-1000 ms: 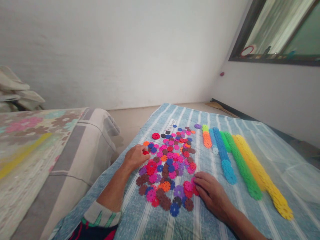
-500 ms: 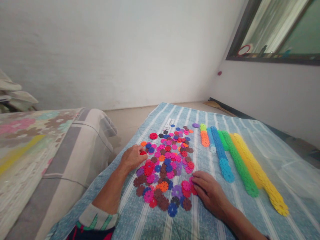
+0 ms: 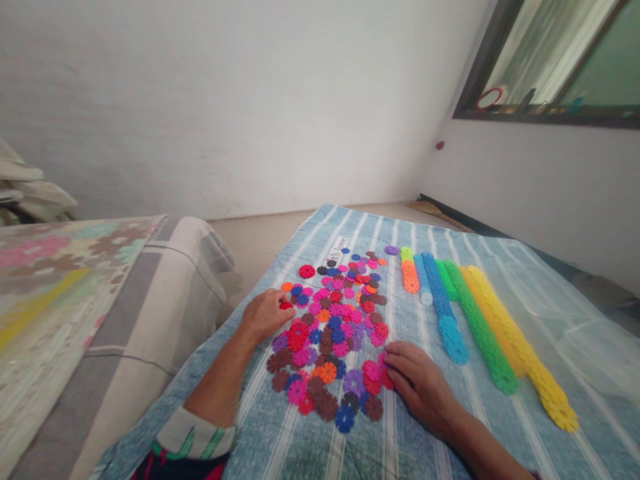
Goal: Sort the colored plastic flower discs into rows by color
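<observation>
A heap of flat plastic flower discs in pink, red, brown, blue, purple and orange lies on a blue striped cloth. My left hand rests at the heap's left edge, fingers curled onto a red disc. At the heap's lower right my right hand lies low, its fingertips touching pink and red discs. To the right, discs sorted by colour form long rows: orange, blue, green and yellow.
A bed edge with a grey and patterned cover stands at the left, folded cloth behind it. White walls close the back and right, with a dark-framed window above. Bare floor shows between bed and cloth.
The view drifted slightly between the earliest frame and now. Both hands stay at the same spots on the heap.
</observation>
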`<state>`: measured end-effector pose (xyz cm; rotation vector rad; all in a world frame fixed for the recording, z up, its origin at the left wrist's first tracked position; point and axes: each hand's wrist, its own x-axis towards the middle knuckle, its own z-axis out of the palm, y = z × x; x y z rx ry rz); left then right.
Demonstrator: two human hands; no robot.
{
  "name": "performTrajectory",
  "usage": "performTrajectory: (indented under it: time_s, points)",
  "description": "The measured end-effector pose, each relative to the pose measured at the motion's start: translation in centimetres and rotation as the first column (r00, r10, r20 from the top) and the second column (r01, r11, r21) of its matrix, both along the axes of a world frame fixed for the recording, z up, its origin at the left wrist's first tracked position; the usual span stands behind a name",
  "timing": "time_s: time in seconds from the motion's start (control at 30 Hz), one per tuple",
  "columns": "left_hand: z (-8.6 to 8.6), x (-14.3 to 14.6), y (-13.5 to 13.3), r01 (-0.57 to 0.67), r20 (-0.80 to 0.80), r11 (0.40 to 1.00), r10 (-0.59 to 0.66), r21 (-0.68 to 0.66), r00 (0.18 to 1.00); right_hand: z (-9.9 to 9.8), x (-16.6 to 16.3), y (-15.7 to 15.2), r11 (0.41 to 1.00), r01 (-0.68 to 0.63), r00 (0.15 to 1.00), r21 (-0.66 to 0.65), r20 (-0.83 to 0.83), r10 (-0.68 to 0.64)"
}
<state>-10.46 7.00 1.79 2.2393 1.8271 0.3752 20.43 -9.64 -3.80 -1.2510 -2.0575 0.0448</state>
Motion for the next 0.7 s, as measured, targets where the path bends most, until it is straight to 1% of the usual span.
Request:
performTrajectory:
  time_s: [0.27, 0.53, 0.7]
  points:
    - [-0.04, 0.04, -0.05, -0.019, 0.023, 1.000, 0.018, 0.015, 1.000, 0.14, -0.10, -0.07, 1.000, 0.005, 1.000, -0.009, -0.005, -0.005]
    - [-0.06, -0.40, -0.12, 0.022, 0.045, 1.000, -0.021, -0.018, 0.999, -0.35, 0.04, -0.03, 1.000, 0.003, 1.000, 0.019, -0.008, -0.003]
    - [-0.01, -0.54, -0.08, 0.017, 0.080, 1.000, -0.016, -0.010, 0.997, 0.02, -0.02, 0.04, 1.000, -0.012, 1.000, 0.016, -0.013, 0.013]
